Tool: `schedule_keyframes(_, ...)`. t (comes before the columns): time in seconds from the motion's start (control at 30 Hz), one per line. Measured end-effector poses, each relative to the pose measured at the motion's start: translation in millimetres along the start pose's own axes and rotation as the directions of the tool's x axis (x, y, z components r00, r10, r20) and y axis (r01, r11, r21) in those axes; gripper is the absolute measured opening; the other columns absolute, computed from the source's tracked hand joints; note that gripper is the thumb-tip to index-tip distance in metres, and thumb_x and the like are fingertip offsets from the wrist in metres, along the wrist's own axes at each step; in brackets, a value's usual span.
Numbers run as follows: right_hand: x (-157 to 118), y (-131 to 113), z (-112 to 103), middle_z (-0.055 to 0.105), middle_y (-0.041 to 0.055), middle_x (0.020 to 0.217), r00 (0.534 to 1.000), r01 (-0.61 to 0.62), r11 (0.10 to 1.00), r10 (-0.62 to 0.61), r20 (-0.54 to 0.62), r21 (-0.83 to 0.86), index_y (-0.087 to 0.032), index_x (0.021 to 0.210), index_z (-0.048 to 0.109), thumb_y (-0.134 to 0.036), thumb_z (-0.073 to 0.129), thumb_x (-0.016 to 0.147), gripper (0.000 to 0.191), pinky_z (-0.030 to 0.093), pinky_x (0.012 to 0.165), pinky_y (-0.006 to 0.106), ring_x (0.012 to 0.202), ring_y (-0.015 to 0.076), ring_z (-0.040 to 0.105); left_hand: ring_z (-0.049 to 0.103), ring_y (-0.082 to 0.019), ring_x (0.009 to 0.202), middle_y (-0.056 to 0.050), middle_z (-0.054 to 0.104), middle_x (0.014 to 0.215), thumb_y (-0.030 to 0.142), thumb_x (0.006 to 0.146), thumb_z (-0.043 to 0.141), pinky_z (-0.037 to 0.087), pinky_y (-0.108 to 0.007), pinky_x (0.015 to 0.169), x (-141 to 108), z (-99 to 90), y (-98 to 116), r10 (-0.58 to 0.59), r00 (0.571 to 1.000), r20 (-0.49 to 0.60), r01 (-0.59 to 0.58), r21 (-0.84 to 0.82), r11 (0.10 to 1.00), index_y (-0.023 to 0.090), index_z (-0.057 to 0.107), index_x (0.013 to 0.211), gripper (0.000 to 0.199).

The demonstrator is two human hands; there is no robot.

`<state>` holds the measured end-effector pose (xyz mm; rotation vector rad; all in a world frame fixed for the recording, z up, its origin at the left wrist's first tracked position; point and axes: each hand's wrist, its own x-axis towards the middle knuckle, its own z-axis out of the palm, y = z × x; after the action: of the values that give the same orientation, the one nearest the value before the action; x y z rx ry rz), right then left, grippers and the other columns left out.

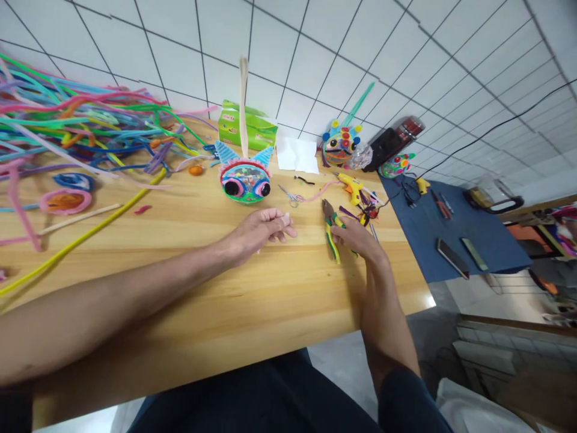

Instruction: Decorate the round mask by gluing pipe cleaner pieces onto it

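My right hand (357,236) grips pliers (331,218) with yellow and green handles, their dark jaws pointing toward the wall just above the wooden table. Closer to the middle, my left hand (264,231) is closed, thumb pressed against the fingers; a pale bit may show there, too small to name. Beyond it stands a decorated animal-face craft (246,180) with blue ears, big black eyes and a beige strip rising behind. Small scissors (292,196) and a pink pipe cleaner (319,193) lie between the hands and the wall.
A large heap of pipe cleaners (85,129) covers the left back. A yellow glue gun (351,187) lies behind the pliers. Along the wall are a green tissue pack (247,126), white paper (297,154) and another face craft (340,146). A blue-covered surface (433,240) adjoins at right.
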<state>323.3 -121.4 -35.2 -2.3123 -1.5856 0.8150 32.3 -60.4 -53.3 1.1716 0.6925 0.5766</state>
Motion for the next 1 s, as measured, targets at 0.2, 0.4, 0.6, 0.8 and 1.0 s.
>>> schedule_keyframes(0.2,-4,0,-1,0.071,-0.0012,0.076,0.995,0.031,0.993,-0.042,0.093,0.116,-0.023,0.086,0.059,-0.037,0.056,0.090,0.015,0.039,0.051,0.027,0.052,0.0121,0.052,0.070,-0.012,0.068,-0.005,0.078,0.092,0.039,0.085,0.084,0.058,-0.026,0.065,-1,3.8,-6,-0.091,0.995,0.028,0.095,-0.195,0.976,0.018,0.057,0.090,0.035)
schedule_keyframes(0.4,-2,0,0,0.062,-0.0008,0.063,0.999,-0.014,1.000,0.014,0.031,-0.006,-0.023,0.073,0.056,-0.040,0.051,0.097,0.029,0.038,0.053,0.028,0.051,0.0149,0.053,0.057,-0.008,0.052,0.000,0.071,0.084,0.037,0.077,0.085,0.042,-0.020,0.040,-2,7.3,-8,-0.122,0.992,0.021,0.124,-0.167,0.978,0.017,0.060,0.086,0.033)
schedule_keyframes(0.6,2,1,7,0.070,0.0043,0.082,0.981,0.034,0.980,-0.070,-0.181,-0.197,-0.024,0.078,0.055,-0.029,0.059,0.092,0.016,0.040,0.071,0.030,0.081,0.0217,0.064,0.055,-0.009,0.054,0.004,0.060,0.063,0.038,0.075,0.086,0.044,-0.022,0.051,-4,8.2,-8,-0.141,0.989,-0.047,0.137,-0.066,0.988,0.017,0.067,0.085,0.029)
schedule_keyframes(0.8,0,0,6,0.078,0.0097,0.098,0.944,0.015,0.961,-0.104,-0.313,-0.275,-0.022,0.086,0.068,-0.030,0.067,0.090,0.009,0.047,0.082,0.035,0.095,0.0262,0.070,0.051,-0.007,0.062,0.001,0.067,0.072,0.039,0.072,0.088,0.043,-0.022,0.063,-1,8.1,-7,-0.062,0.998,-0.004,0.061,-0.152,0.987,0.015,0.073,0.080,0.030)
schedule_keyframes(1.0,-40,-49,27,0.081,0.0069,0.104,0.822,0.481,0.875,-0.428,-0.376,0.056,-0.022,0.109,0.073,-0.040,0.066,0.095,0.024,0.055,0.084,0.034,0.092,0.0219,0.074,0.053,-0.008,0.065,-0.004,0.076,0.092,0.043,0.076,0.088,0.044,-0.024,0.065,-5,10.5,-1,0.020,1.000,-0.024,-0.024,-0.185,0.983,0.016,0.076,0.090,0.032)
